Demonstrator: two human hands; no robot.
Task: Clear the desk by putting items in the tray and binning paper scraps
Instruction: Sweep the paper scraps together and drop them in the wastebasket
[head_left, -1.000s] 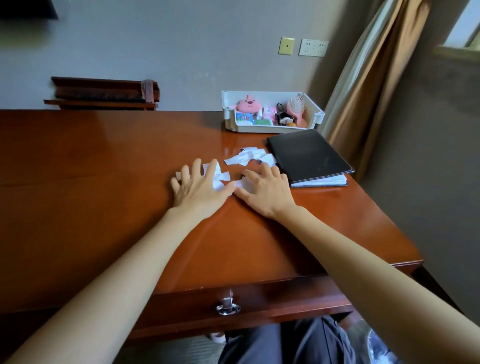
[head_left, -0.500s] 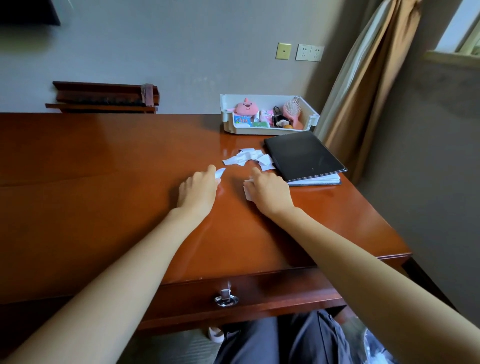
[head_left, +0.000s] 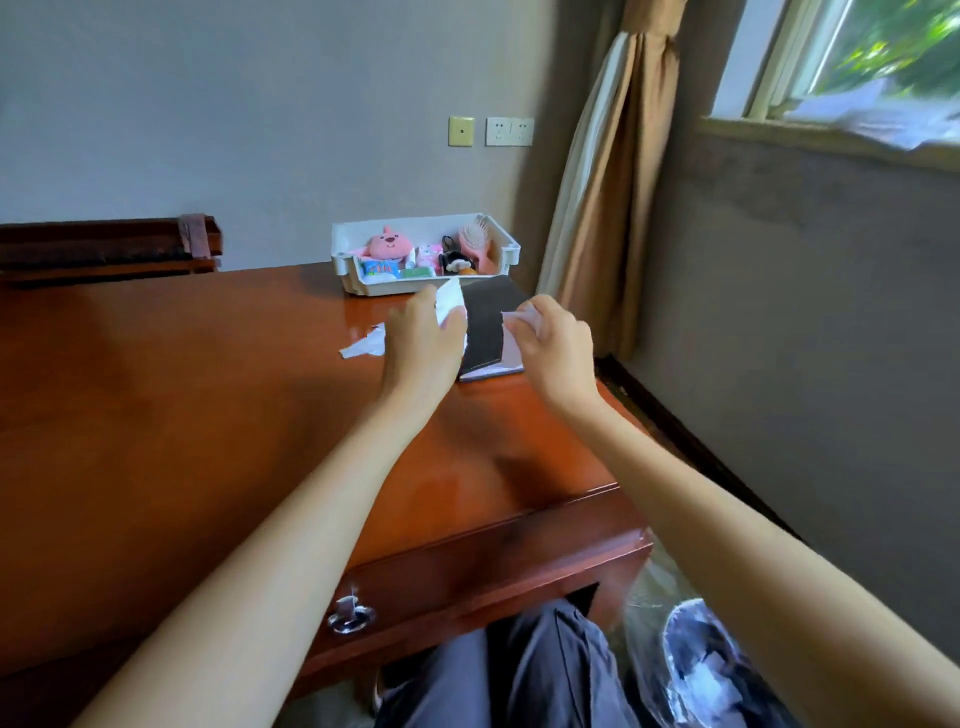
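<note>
Both hands are lifted above the brown desk (head_left: 208, 426), each gripping white paper scraps. My left hand (head_left: 423, 345) holds a bunch of scraps (head_left: 451, 301) that sticks up past the fingers. My right hand (head_left: 553, 343) pinches another scrap (head_left: 514, 353). A few more white scraps (head_left: 366, 345) lie on the desk just left of my left hand. The white tray (head_left: 353, 260) stands at the desk's far edge with a pink plush, a pink hairbrush and small items inside. A bin lined with clear plastic (head_left: 696, 660) sits on the floor at the lower right, scraps inside.
A black notebook (head_left: 485, 322) lies on the desk between my hands and the tray. A curtain (head_left: 602, 208) hangs right of the desk near the window. A drawer with a metal pull (head_left: 349, 616) faces me. My knees are under the desk.
Both hands closed on the scraps they were pressing on the desk and rose with them. The view has swung to the right, bringing the floor bin and window into sight.
</note>
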